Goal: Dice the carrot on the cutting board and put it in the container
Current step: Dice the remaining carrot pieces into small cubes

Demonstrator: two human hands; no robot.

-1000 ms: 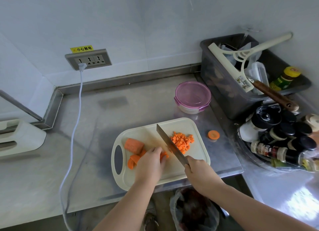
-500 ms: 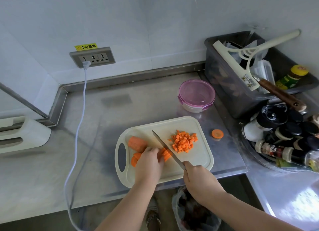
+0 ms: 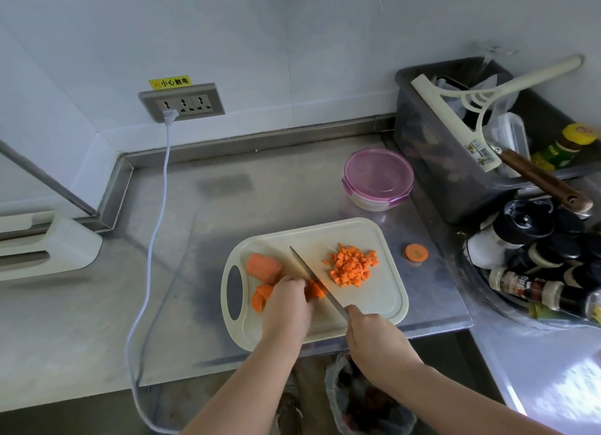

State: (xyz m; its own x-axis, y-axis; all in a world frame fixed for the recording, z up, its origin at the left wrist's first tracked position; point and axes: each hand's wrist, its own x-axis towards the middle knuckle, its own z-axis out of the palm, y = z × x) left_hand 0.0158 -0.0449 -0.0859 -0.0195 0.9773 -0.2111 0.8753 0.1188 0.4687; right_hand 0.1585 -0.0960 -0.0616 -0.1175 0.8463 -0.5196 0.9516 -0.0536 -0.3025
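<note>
Yellow label (image 3: 170, 82) abv socket (image 3: 182, 103): 小心触电

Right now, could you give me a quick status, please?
Left hand holds carrot piece; right hand grips knife. Diced pile on board. Container lid on.

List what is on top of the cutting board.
A diced carrot pile, a carrot chunk, slices and the piece being cut at the knife. The left hand covers part of that piece.
</note>
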